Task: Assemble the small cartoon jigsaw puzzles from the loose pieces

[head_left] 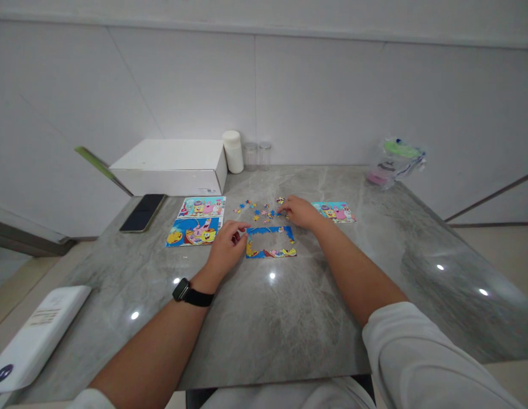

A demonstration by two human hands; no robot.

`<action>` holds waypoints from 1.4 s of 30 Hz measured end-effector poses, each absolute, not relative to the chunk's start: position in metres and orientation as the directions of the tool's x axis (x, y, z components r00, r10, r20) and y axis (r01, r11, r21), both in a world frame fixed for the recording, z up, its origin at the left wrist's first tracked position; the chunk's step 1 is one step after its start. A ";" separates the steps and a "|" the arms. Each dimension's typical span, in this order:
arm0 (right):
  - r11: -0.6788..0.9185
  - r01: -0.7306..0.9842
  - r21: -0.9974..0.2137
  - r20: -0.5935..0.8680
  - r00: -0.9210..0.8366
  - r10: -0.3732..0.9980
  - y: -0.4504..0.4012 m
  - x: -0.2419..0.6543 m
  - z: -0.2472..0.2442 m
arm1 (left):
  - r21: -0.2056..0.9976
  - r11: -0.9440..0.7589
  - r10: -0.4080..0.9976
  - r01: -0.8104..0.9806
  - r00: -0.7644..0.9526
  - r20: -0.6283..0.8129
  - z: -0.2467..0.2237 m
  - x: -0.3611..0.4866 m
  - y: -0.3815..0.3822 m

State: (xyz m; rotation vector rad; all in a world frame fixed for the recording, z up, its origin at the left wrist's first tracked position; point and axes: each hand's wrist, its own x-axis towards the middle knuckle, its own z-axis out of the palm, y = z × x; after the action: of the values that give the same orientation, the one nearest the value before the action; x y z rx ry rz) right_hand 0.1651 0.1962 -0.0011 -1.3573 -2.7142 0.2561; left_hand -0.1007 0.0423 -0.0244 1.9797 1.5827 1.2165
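Observation:
A partly assembled jigsaw puzzle lies flat on the table, its border joined and its middle open. My left hand rests at its left edge, fingers loosely bent and apart, with nothing visible in them. Beyond the border, several loose puzzle pieces are scattered. Among the right-hand ones, my right hand has its fingertips pinched down on a puzzle piece, mostly hidden by the fingers. Left of my left hand are two cartoon picture sheets. Another cartoon puzzle picture lies right of my right hand, partly covered by it.
A dark phone lies on the grey table at left. Behind stand a white box, a white bottle and two clear glasses. A plastic bag sits back right. A white device is near left.

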 end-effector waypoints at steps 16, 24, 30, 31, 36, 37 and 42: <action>0.596 0.783 -0.179 0.030 -0.601 0.799 0.196 0.167 0.001 | 0.715 -0.339 0.912 0.612 0.028 0.409 -0.022 -0.098 0.042; 0.666 0.724 -0.177 0.041 -0.671 0.740 0.192 0.162 -0.004 | 0.717 -0.338 0.913 0.610 0.027 0.407 -0.022 -0.098 0.042; 0.701 0.697 -0.153 0.123 -0.690 0.713 0.172 0.143 -0.002 | 0.720 -0.336 0.915 0.607 0.026 0.404 -0.022 -0.097 0.042; 0.713 0.684 -0.152 0.140 -0.699 0.701 0.169 0.140 -0.002 | 0.720 -0.335 0.914 0.607 0.024 0.404 -0.022 -0.097 0.042; 0.741 0.652 -0.159 0.176 -0.720 0.671 0.163 0.131 -0.008 | 0.716 -0.330 0.916 0.615 0.026 0.400 -0.022 -0.097 0.042; 0.745 0.646 -0.163 0.178 -0.724 0.667 0.162 0.131 -0.011 | 0.716 -0.331 0.916 0.615 0.028 0.399 -0.022 -0.097 0.042; 0.767 0.611 -0.196 0.199 -0.741 0.641 0.165 0.132 -0.021 | 0.720 -0.327 0.917 0.612 0.023 0.398 -0.020 -0.097 0.041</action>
State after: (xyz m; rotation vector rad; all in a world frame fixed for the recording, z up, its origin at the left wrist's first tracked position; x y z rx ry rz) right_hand 0.1315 0.1648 -0.0210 -0.9781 -2.7084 0.1722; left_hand -0.0972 0.0411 -0.0201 1.9598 1.5621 1.2132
